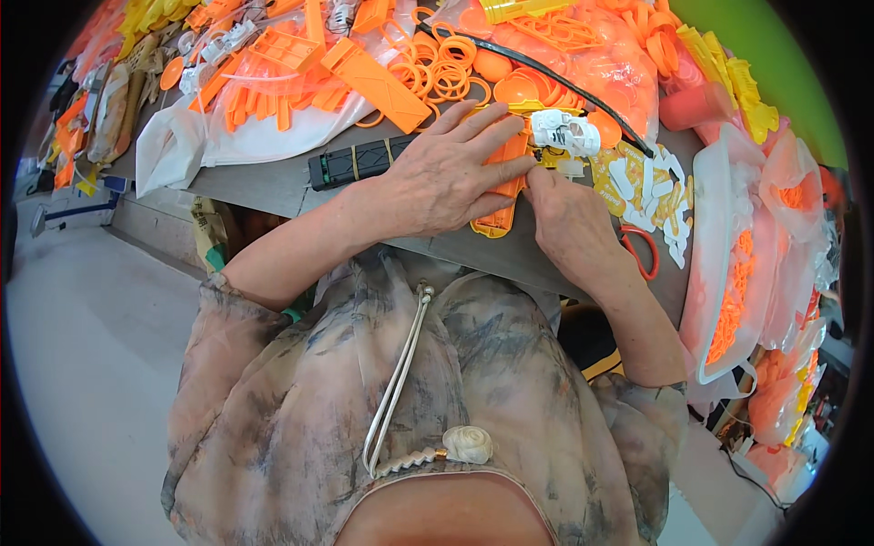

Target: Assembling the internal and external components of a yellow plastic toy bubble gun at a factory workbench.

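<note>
My left hand (442,177) lies with fingers stretched out over a long orange plastic part (494,221) with a yellow edge, pressing it near the table's front edge. The part's middle is hidden under the fingers. My right hand (574,218) is closed in a pinch against the part's right side; what the fingertips hold, if anything, is hidden. Just beyond them sits a white plastic piece (564,132) with dark markings. A black ribbed bar (360,164) lies left of my left hand. Red-handled scissors (641,253) rest by my right wrist.
Small white pieces (651,196) are scattered at the right. Beyond them runs a black cable (546,68) among orange rings (448,73) and bagged parts. A flat orange piece (378,84) lies back left. A white tub (715,350) with orange bits stands at right.
</note>
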